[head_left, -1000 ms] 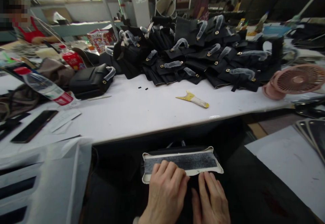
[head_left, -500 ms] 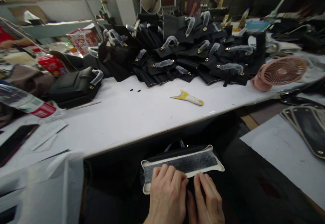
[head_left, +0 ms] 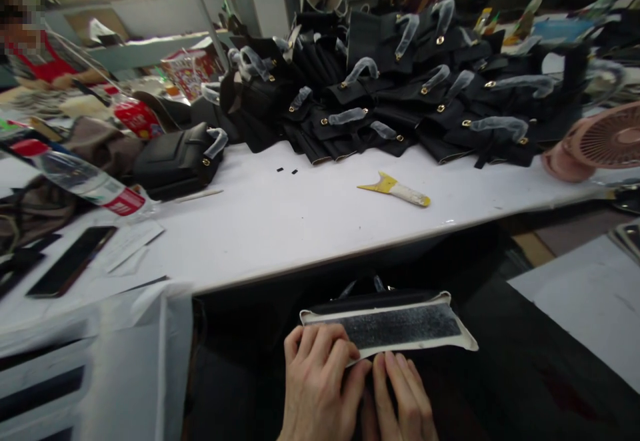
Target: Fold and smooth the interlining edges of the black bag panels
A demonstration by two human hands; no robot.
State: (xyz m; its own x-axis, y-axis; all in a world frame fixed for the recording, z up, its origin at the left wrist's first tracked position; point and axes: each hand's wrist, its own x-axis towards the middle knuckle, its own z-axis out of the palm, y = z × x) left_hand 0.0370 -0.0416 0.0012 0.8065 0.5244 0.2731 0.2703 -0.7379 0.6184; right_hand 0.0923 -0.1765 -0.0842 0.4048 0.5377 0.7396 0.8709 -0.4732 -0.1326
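Observation:
Below the table's front edge, my left hand [head_left: 320, 381] and my right hand [head_left: 400, 394] press on a flat bag panel [head_left: 400, 324], dark grey in the middle with a cream border. It lies over a black bag on my lap. Left fingers curl over the panel's left end and near edge. Right fingers lie close together on the near edge beside them. A yellow-handled scraper [head_left: 395, 189] lies on the white table [head_left: 280, 228] further off.
A big heap of black bags [head_left: 400, 94] with wrapped handles fills the table's back. One black bag [head_left: 175, 161], a water bottle [head_left: 85, 181] and a phone [head_left: 73, 259] lie at left. A pink fan [head_left: 600, 144] stands at right. A person in red sits far left.
The view has swung slightly left and down. The panel's right end has shifted rightward, and my left fingers now curl over its left corner; both hands stay on it.

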